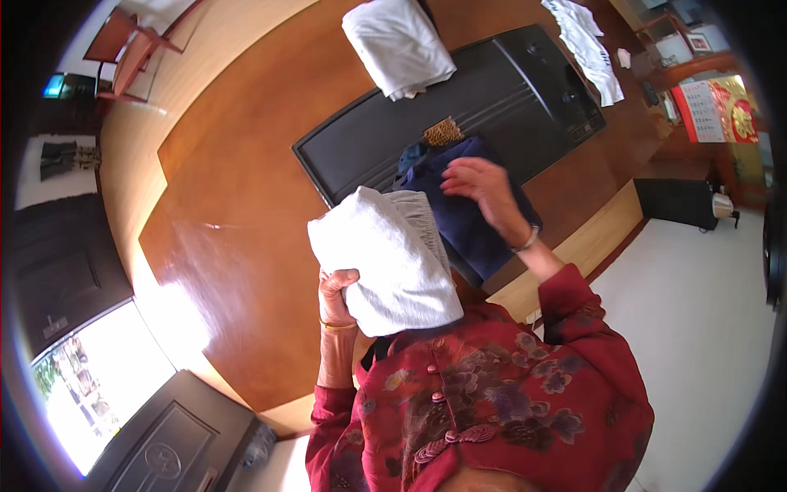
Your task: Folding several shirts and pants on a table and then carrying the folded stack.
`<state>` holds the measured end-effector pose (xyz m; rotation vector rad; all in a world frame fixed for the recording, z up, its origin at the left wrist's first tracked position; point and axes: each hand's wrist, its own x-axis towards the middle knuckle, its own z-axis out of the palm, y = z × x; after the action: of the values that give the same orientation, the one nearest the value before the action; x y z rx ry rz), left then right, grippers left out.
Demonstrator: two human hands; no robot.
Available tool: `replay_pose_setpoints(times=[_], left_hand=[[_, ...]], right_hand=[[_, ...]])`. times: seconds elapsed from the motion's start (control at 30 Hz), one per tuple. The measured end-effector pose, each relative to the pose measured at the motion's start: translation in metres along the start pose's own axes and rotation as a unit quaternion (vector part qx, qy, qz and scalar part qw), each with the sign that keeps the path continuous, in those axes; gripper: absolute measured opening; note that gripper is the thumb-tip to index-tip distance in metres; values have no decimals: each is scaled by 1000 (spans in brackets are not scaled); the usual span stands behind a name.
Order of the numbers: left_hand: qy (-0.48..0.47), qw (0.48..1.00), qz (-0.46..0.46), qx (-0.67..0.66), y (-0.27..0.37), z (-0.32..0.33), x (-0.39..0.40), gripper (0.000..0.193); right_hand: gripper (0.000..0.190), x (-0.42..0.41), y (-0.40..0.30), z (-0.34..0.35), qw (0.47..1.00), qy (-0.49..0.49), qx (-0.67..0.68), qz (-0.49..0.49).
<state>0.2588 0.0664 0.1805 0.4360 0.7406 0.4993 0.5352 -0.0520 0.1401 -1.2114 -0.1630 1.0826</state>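
A folded light grey garment (387,264) with a gathered elastic waistband is raised in front of my chest. My left hand (335,292) grips its left edge, the thumb lying on top. To the right, my right hand (482,187) hovers over a folded navy blue garment (467,215), slightly blurred, with its fingers spread and nothing in them. It is hard to tell whether the fingertips touch the navy cloth. That garment rests across the front edge of a black inset panel (363,147) in the table. A brown patterned cloth piece (444,131) shows just behind it.
A folded white cloth (399,46) lies at the panel's far side. Farther right on the wooden table (246,160) is a white garment with dark lettering (587,49). A wooden chair (132,52) stands beyond the left side; a dark door (166,443) is at lower left.
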Motion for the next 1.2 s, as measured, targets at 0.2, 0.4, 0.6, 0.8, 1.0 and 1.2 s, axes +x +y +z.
replay_pose_setpoints(times=[0.2,0.4,0.6,0.8,1.0,1.2], left_hand=[[-68,997,-38,0,19,69,23,53],[-56,990,-34,128,18,95,72,45],[-118,957,-100,247,4,134,103,44],[-164,905,-248,303,-17,156,127,42],[-14,880,12,475,3,108,299,34],[32,963,29,267,23,98,443,62]], right_hand=[[64,-7,-10,50,978,-169,106,64],[74,-3,-31,30,919,-207,315,117],[67,-60,-41,-11,988,-70,133,-23],[73,-88,-72,-11,994,82,71,-17],[74,-79,9,-99,982,105,143,66],[73,-63,23,-96,988,116,101,9]])
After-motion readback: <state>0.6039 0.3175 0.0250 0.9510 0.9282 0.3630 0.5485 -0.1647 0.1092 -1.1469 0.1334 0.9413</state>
